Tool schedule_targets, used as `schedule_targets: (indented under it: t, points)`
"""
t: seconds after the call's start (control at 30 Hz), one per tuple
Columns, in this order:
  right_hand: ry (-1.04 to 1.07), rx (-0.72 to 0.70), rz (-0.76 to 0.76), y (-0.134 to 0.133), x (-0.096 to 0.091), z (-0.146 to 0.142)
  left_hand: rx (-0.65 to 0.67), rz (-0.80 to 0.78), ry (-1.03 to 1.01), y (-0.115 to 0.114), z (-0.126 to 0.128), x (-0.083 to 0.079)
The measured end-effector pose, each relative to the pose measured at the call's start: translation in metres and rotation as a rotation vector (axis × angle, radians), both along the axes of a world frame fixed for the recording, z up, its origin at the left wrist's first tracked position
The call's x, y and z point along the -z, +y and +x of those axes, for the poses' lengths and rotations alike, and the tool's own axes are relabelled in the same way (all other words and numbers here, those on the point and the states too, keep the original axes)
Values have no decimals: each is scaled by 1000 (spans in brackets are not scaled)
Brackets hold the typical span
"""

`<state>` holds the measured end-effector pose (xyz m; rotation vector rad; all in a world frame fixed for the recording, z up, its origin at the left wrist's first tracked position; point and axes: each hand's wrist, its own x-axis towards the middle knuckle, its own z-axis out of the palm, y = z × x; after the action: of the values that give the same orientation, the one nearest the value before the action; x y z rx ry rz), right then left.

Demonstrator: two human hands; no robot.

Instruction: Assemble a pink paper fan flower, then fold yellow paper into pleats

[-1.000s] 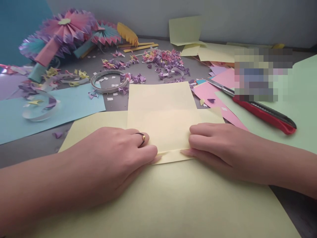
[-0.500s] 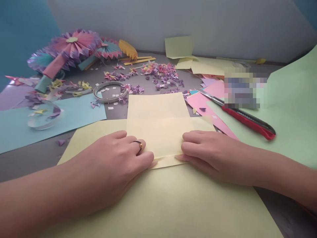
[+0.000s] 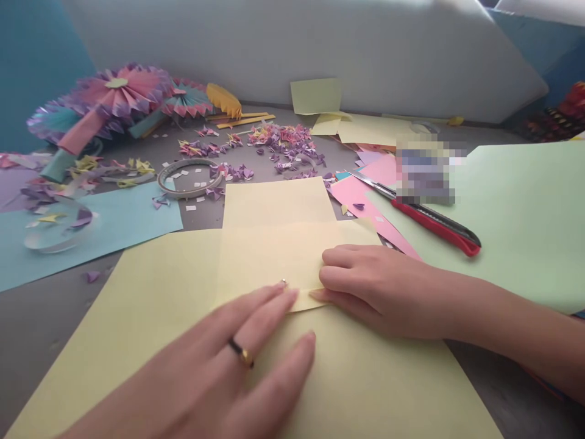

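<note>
A small pale yellow paper (image 3: 274,238) lies folded on a larger yellow sheet (image 3: 150,311) in front of me. My right hand (image 3: 379,289) rests on the paper's right end, fingers curled and pressing its near folded edge. My left hand (image 3: 233,372), with a ring on one finger, lies low in the view with fingers stretched flat on the large sheet, its fingertips touching the near edge of the small paper.
A red utility knife (image 3: 429,219) lies on pink paper (image 3: 365,198) and a green sheet (image 3: 521,213) to the right. A tape roll (image 3: 189,180), purple paper scraps (image 3: 287,143), paper fans (image 3: 114,97) and a blue sheet (image 3: 114,222) lie behind and left.
My left hand has pulled back from the paper's left end toward me and opened flat. The right hand keeps pressing the fold. The camera has tilted up and shifted slightly.
</note>
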<state>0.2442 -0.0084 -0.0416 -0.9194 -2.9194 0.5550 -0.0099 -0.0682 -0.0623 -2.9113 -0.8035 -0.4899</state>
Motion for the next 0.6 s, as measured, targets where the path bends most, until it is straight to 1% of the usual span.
schedule_targets:
  t: [0.07,0.13,0.2,0.27,0.47,0.6]
  points:
    - [-7,6,2,0,0,0,46,69,4,-10,0,10]
    - [-11,10,4,0,0,0,16,94,16,-17,0,17]
    - [-8,8,6,-1,0,-1,-16,91,20,-21,2,20]
    - [0,13,5,-1,0,-1,-15,92,31,-22,4,17]
    - [10,16,-17,-3,4,2,-19,72,108,-20,10,2]
    - [3,24,-39,-3,6,4,-18,40,121,-21,11,1]
